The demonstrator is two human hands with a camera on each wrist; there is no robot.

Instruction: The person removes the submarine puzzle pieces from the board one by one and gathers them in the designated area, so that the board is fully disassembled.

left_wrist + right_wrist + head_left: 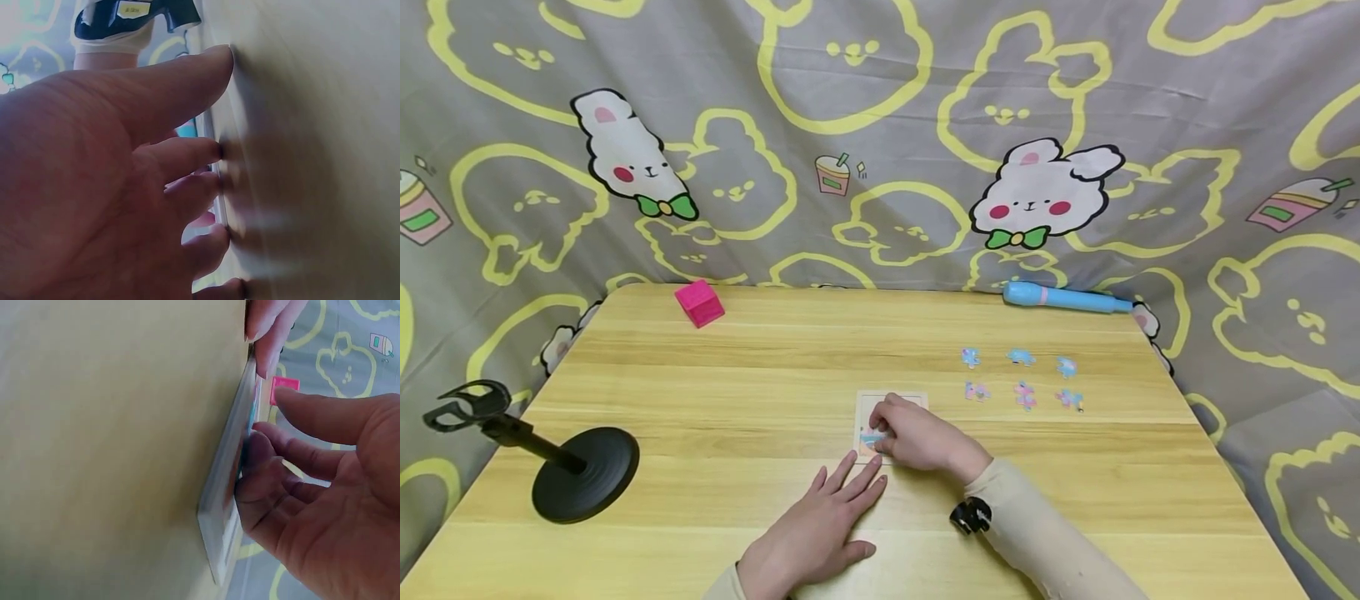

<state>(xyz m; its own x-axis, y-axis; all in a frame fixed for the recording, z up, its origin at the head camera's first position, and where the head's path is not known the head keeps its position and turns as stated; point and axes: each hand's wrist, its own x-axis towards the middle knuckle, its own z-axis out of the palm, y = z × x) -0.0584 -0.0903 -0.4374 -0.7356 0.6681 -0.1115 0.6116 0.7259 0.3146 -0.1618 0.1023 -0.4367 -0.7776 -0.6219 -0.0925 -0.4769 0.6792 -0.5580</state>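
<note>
Now right hand (917, 435) bends fingers over tray (866, 410) on table (737, 400) (gripping anything? can't tell), left hand (820, 529) spreads fingers wide at near edge; six pieces (1025, 395) lie right of tray.

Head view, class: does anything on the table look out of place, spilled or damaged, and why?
Nothing looks spilled or damaged. The loose puzzle pieces sit in two rows of three. Only the blue wand-shaped object stands out mildly: its narrow end reaches the far right corner of the table, perhaps overhanging.
</note>
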